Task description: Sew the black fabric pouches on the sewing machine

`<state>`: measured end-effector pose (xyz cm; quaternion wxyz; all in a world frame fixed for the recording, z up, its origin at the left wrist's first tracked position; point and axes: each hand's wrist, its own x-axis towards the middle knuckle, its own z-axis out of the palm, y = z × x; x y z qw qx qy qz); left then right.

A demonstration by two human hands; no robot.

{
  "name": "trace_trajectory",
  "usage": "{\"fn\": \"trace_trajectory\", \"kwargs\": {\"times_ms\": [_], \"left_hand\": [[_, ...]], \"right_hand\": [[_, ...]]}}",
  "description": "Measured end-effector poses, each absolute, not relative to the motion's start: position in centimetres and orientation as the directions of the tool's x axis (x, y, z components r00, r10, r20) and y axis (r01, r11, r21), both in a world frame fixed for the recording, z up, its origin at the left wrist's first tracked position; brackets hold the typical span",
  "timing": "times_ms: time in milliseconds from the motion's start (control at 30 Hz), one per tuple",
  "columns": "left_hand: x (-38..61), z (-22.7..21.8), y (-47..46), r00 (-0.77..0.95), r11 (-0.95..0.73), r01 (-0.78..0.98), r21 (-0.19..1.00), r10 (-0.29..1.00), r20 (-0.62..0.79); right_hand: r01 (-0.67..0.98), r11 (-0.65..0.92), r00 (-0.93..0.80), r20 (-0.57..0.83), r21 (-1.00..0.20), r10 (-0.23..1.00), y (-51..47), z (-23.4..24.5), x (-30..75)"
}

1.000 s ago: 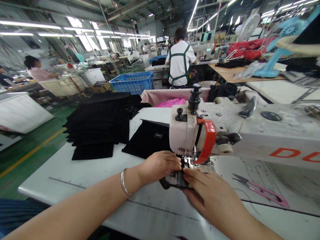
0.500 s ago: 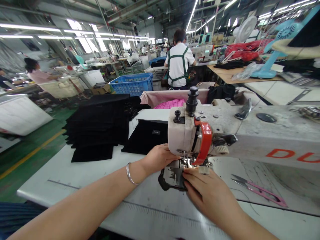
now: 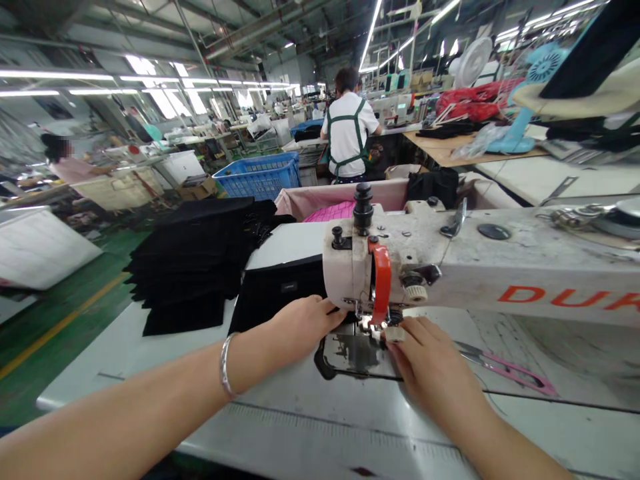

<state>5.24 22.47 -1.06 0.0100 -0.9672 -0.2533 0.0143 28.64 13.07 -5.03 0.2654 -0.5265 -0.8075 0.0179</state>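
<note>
A black fabric panel (image 3: 273, 287) with a small dark label lies on the table left of the white sewing machine (image 3: 345, 257), partly hidden by its head. My left hand (image 3: 305, 327), a silver bangle at its wrist, is closed with its fingertips on the panel's near edge, just left of the presser foot (image 3: 370, 325). On the foot's other side, my right hand (image 3: 433, 360) has its fingers together and bent. Its fingertips are partly hidden behind the machine's parts, and what they hold, if anything, does not show. A worn metal plate (image 3: 357, 355) lies bare below the foot.
Pink-handled thread snips (image 3: 520, 373) lie right of my right hand. A tall stack of black fabric pieces (image 3: 190, 260) stands at the table's left. Behind are a pink-lined bin (image 3: 295, 203), a blue basket (image 3: 260, 177) and a person in white (image 3: 350, 133).
My right hand has shifted from in front of the presser foot to its right side. The labelled panel lies slightly nearer to me. The whole view has shifted a little.
</note>
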Motion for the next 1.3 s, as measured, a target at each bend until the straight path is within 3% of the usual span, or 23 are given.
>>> {"fn": "trace_trajectory", "kwargs": {"times_ms": [167, 300, 433, 600, 667, 967, 1100, 1200, 1300], "left_hand": [[6.5, 0.4, 20.0, 0.722, -0.606, 0.675, 0.421, 0.659, -0.209], [6.9, 1.1, 19.2, 0.68, -0.507, 0.712, 0.486, 0.671, -0.295], [7.9, 3.0, 18.3, 0.667, -0.519, 0.722, 0.457, 0.697, -0.263], [8.9, 2.5, 17.4, 0.772, -0.749, 0.635, 0.188, 0.605, -0.195], [8.8, 1.4, 17.3, 0.788, -0.778, 0.615, 0.131, 0.595, -0.16], [9.3, 0.3, 17.6, 0.766, -0.752, 0.642, 0.149, 0.638, -0.08], [5.4, 1.0, 16.4, 0.629, -0.61, 0.745, 0.269, 0.777, 0.017], [0.0, -0.6, 14.6, 0.242, -0.281, 0.94, 0.194, 0.949, 0.202], [-3.7, -2.9, 12.5, 0.048, -0.097, 0.955, 0.281, 0.983, 0.178]], "right_hand": [[0.799, 0.508, -0.348, 0.441, -0.321, 0.827, 13.0, -5.1, 28.4], [0.668, 0.671, -0.53, 0.429, -0.32, 0.732, 11.9, -5.1, 27.7], [0.725, 0.599, -0.501, 0.336, -0.34, 0.798, 11.4, -4.9, 26.8], [0.725, 0.581, -0.507, 0.283, -0.371, 0.814, 11.3, -4.3, 26.7], [0.72, 0.581, -0.511, 0.276, -0.38, 0.814, 11.2, -4.2, 26.7], [0.737, 0.574, -0.491, 0.301, -0.356, 0.817, 11.1, -4.6, 26.8], [0.73, 0.578, -0.489, 0.314, -0.365, 0.814, 11.1, -4.6, 26.9], [0.735, 0.555, -0.471, 0.295, -0.389, 0.831, 11.1, -4.7, 26.8], [0.733, 0.521, -0.448, 0.266, -0.438, 0.854, 10.9, -4.6, 26.5]]}}
